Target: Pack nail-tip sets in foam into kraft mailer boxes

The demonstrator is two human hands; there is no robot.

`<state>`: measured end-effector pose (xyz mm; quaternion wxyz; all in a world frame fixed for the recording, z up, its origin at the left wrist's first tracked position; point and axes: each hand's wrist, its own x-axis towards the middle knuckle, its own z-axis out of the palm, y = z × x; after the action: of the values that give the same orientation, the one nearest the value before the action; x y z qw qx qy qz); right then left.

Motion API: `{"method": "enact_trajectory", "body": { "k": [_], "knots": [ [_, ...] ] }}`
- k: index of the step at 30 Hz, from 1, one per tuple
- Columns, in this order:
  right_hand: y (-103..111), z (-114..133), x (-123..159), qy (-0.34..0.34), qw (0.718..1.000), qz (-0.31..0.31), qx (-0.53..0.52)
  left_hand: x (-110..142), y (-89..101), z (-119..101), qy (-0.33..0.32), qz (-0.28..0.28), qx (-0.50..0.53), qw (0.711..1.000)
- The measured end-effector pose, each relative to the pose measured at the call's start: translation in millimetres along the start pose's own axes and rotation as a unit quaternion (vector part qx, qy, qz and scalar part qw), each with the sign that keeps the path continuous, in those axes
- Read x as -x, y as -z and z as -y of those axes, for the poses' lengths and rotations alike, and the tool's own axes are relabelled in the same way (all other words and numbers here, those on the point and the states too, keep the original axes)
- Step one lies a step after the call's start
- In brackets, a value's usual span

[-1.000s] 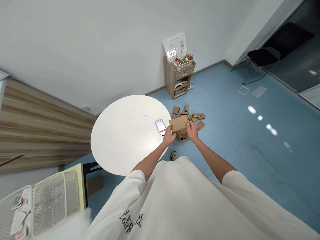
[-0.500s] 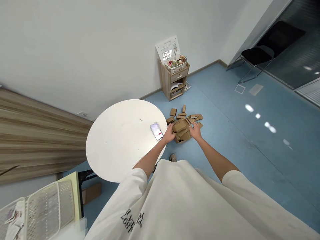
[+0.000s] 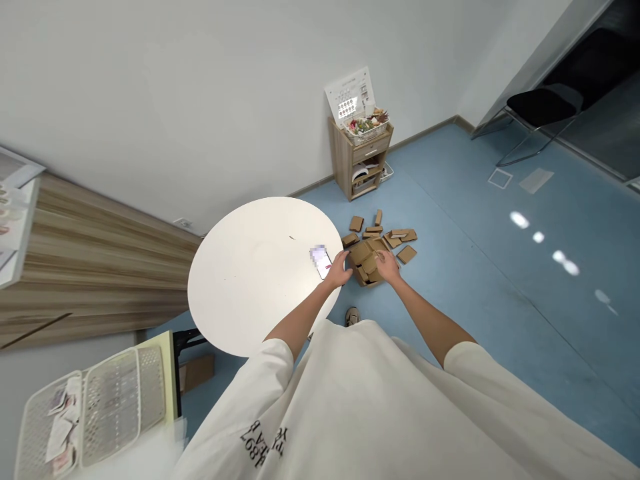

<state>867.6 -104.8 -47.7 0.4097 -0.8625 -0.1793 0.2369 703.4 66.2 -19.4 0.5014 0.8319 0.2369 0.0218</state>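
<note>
An open cardboard box point(image 3: 371, 283) holding several small brown cardboard boxes sits on the floor beyond the table edge. At its left side is my left hand point(image 3: 339, 272), thumb and fingers apart, with nothing visible in it. My right hand point(image 3: 388, 268) reaches over the right side of the container, its fingers curled against a small cardboard box point(image 3: 371, 264) among the others. The fingertips partly cover that piece. Around the container lie more small cardboard boxes, among them a square one point(image 3: 357, 223) behind and a flat one point(image 3: 407, 254) to the right.
A round white table point(image 3: 250, 280) stands at my left, with a phone point(image 3: 323, 263) near its right edge. Against the wall is a wooden cabinet point(image 3: 343, 160). White baskets point(image 3: 110, 407) sit lower left, and a black chair point(image 3: 540, 107) stands far right. My shoe point(image 3: 352, 316) is below the container.
The view has shifted a little left. My right hand has moved inward over the container, and the box that lay raised between my hands now sits lower among the others. My left hand stays alongside.
</note>
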Motion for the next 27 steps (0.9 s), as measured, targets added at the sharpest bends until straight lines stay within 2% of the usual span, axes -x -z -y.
{"method": "enact_trajectory", "body": {
  "k": [7, 15, 21, 27],
  "knots": [
    [-37.4, 26.1, 0.4, 0.029, 0.998, 0.064, -0.004, 23.6, 21.8, 19.3, 0.019, -0.051, -0.003, 0.998],
    [-102.9, 85.3, 15.5, 0.100, 0.985, 0.143, 0.005, 90.4, 80.0, 51.1, 0.073, -0.164, 0.015, 0.984],
    [-158.4, 128.5, 45.1, 0.133, 0.973, 0.184, 0.033, 145.3, 119.3, 89.6, 0.104, -0.209, 0.054, 0.971],
    [-219.9, 155.5, 94.4, 0.157, 0.967, 0.196, 0.049, 201.7, 155.6, 137.5, 0.111, -0.227, 0.064, 0.965]
  ]
}}
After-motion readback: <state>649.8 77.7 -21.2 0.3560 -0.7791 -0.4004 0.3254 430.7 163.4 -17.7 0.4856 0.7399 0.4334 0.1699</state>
